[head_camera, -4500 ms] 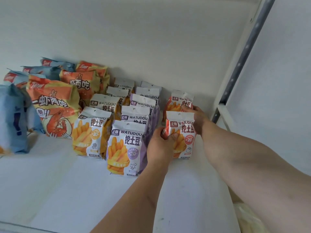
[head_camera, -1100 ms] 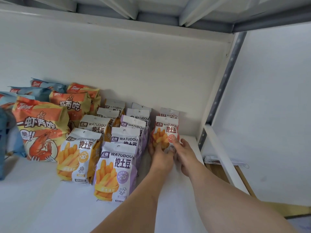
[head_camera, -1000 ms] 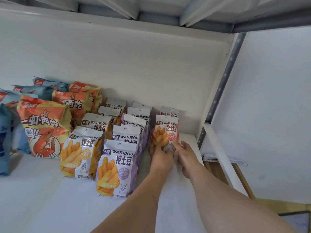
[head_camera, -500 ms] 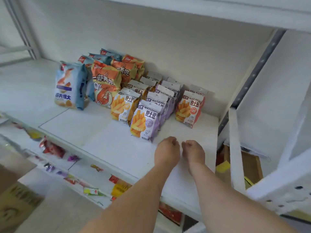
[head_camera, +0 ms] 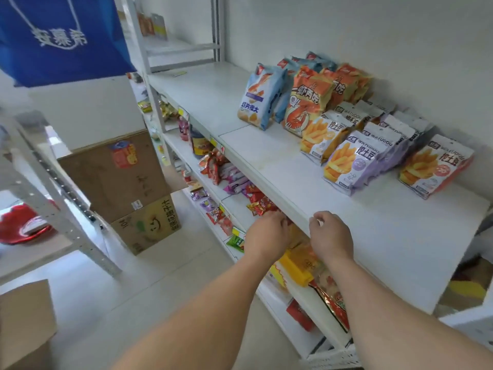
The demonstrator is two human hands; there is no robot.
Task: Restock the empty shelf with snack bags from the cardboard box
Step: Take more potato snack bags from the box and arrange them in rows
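— Where are the hands?

— Both hang at the front edge of the white shelf (head_camera: 280,166). The left hand (head_camera: 268,232) sits just below the edge, in front of the lower shelf's goods; the right hand (head_camera: 330,236) is over the edge itself. Fingers on both are loosely curled, and neither holds a bag.

— And the snack bags?

— Standing toward the back right of the shelf. A blue bag (head_camera: 260,98) is leftmost, an orange shrimp bag (head_camera: 306,100) beside it with more blue and orange ones behind. Then rows of potato-stick bags: a white-and-yellow one (head_camera: 324,138), a purple-sided one (head_camera: 356,164) in front, and an orange-sided one (head_camera: 434,166) apart on the right.

— The cardboard box?

— Two stacked boxes (head_camera: 117,180) stand on the floor left of the shelving; the corner of another cardboard box (head_camera: 25,324) shows at the lower left. Which one holds the stock I can't tell — the view is blurred.

— Anything else?

— A blue banner (head_camera: 58,36) hangs at the top left.
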